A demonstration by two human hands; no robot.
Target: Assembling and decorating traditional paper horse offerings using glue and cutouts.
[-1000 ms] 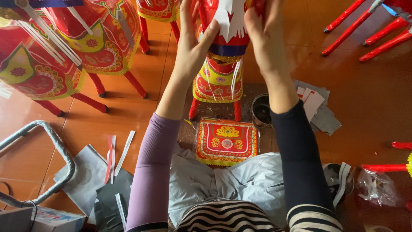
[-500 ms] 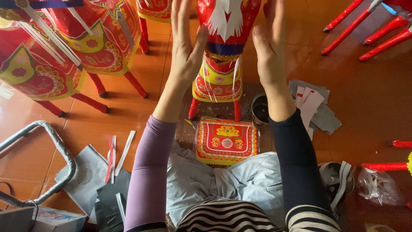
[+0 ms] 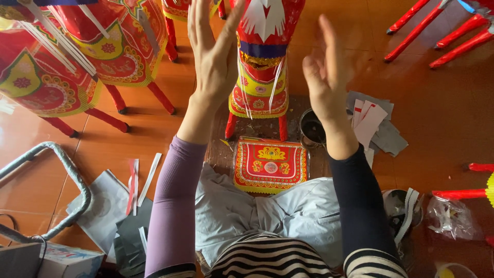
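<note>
A red paper horse figure [image 3: 263, 62] with white feather trim, a blue band and yellow-patterned skirt stands on red legs in front of me. My left hand [image 3: 213, 51] is raised, fingers spread, just left of the figure and apart from it. My right hand [image 3: 325, 77] is lifted on the figure's right side, palm facing inward, slightly blurred, holding nothing. A flat red and yellow decorated paper panel [image 3: 271, 166] lies on the floor below the figure, near my lap.
Larger red paper figures [image 3: 77, 56] stand at the left. A small dark pot [image 3: 311, 128] and grey and red paper scraps [image 3: 373, 126] lie right. Red sticks [image 3: 437, 31] lie top right. A grey metal frame [image 3: 62, 175] and paper strips [image 3: 136, 180] sit lower left.
Both hands let go of the figure's top and drew apart, the left moving left and the right moving right and down.
</note>
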